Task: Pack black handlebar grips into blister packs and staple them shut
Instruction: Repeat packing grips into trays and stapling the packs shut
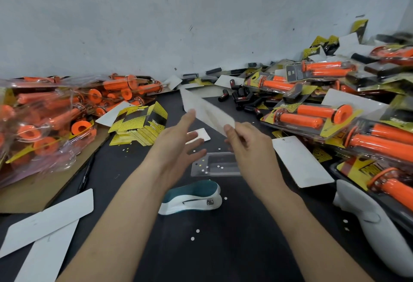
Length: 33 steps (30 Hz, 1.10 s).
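Note:
My right hand (245,143) pinches the near end of a long white backing card (201,108), which slants up and away over the black table. My left hand (178,140) is beside the card with fingers spread and straight, holding nothing. An empty clear blister shell (218,164) lies flat on the table just under both hands. A white and teal stapler (192,199) lies nearer to me, between my forearms. Small black grips (242,97) lie loose in a heap at the back, right of centre.
Bags of orange grips (44,120) fill the left side. Finished packs with orange grips (312,118) pile up on the right. A stack of yellow-black printed cards (138,125) sits left of my hands. White cards (301,163) lie right and at the front left (49,219).

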Motion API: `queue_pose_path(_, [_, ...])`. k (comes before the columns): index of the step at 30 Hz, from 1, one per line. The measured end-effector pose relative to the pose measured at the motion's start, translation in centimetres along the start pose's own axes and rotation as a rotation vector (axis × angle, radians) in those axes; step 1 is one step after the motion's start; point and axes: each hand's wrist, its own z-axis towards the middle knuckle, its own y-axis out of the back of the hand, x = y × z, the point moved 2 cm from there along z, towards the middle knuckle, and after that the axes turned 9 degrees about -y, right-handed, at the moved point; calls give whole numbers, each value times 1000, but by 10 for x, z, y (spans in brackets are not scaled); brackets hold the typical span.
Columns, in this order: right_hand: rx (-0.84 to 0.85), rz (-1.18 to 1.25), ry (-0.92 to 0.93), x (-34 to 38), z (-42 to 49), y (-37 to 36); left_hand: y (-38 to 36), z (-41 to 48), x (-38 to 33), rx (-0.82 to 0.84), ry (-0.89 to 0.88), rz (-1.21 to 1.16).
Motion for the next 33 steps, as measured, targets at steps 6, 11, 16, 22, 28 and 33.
queue_pose_path(6, [204, -391, 187, 5, -9, -12, -6, 2, -8, 92, -92, -44])
queue_pose_path(11, [233, -236, -32, -14, 2, 1, 47, 19, -3, 34, -114, 1019])
queue_pose_path(16, [200, -336, -96, -26, 11, -2, 82, 35, 18, 223, -31, 1451])
queue_pose_path(22, [201, -318, -96, -23, 12, -14, 107, 56, 4, 71, -205, 1444])
queue_pose_path(28, [166, -288, -130, -29, 21, -4, 70, 104, -2, 147, -371, 1560])
queue_pose_path(33, [137, -212, -250, -60, 40, 17, 19, 202, 4, 142, -462, 1606])
